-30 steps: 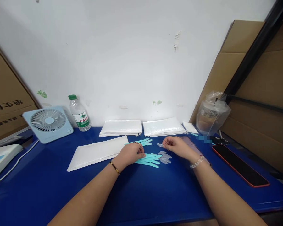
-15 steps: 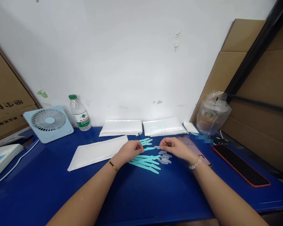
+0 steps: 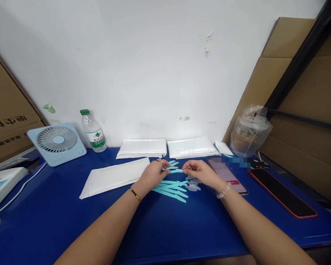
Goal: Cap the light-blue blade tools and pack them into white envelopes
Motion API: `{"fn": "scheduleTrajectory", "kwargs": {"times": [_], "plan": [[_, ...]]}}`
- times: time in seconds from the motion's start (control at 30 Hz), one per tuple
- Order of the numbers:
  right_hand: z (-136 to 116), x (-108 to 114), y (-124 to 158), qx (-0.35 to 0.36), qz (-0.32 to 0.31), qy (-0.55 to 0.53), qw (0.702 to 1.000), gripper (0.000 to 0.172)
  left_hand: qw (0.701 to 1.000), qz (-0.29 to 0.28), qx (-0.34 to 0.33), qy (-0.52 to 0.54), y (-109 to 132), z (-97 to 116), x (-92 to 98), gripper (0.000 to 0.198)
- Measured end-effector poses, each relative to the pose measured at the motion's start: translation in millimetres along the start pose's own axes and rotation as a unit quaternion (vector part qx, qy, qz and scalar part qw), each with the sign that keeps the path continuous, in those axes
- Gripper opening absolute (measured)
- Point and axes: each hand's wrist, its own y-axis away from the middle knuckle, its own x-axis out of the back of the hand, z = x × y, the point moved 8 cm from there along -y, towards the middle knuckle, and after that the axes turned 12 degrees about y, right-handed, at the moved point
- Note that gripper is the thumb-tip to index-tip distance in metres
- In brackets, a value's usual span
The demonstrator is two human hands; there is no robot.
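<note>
Above the blue table (image 3: 165,224), my left hand (image 3: 153,174) pinches one end of a teal plastic stick (image 3: 174,170). My right hand (image 3: 198,172) pinches the stick's other end, where a small clear cap sits between its fingertips. Under the hands lies a loose pile of several more teal sticks (image 3: 171,188). A few clear caps (image 3: 193,186) lie just right of that pile. Two more teal sticks (image 3: 173,163) rest behind the hands.
A white padded envelope (image 3: 114,177) lies left of my hands, with two envelope stacks (image 3: 142,148) (image 3: 191,148) behind. A fan (image 3: 57,143) and water bottle (image 3: 93,132) stand back left. Two phones (image 3: 228,176) (image 3: 283,193) and a bagged drink cup (image 3: 249,130) sit right.
My left hand lifted one teal stick off the pile and my right hand brought a clear cap leftward onto its tip; both hands now meet above the pile.
</note>
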Motion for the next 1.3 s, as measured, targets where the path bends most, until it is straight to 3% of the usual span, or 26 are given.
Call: {"fn": "scheduleTrajectory", "kwargs": {"times": [0.07,0.23,0.33,0.47,0.83,1.17,1.3], "plan": [[11,5,-4,-0.017,0.022,0.01,1.0,0.022,0.999,0.021,-0.013,-0.027,3,7,7.5,0.027],[27,13,-12,-0.042,0.049,0.031,0.997,0.024,0.993,-0.099,-0.013,-0.056,14,14,-5.7,0.026],[24,23,-9,-0.047,0.077,0.095,0.991,0.023,0.988,-0.131,-0.016,-0.075,17,14,-13.9,0.024],[11,20,1,-0.009,-0.001,0.145,0.989,0.02,0.986,-0.147,0.008,-0.074,16,7,-21.4,0.018],[2,15,10,0.05,-0.05,0.205,0.976,0.014,0.995,-0.093,0.043,-0.011,12,0,-4.8,0.02],[-21,-1,5,0.07,0.01,0.395,0.916,0.001,0.996,-0.075,0.05,0.025,8,-10,-0.7,0.023],[-23,-1,7,0.078,0.019,0.402,0.912,0.006,0.997,-0.061,0.035,0.033,7,-12,1.9,0.022]]}}
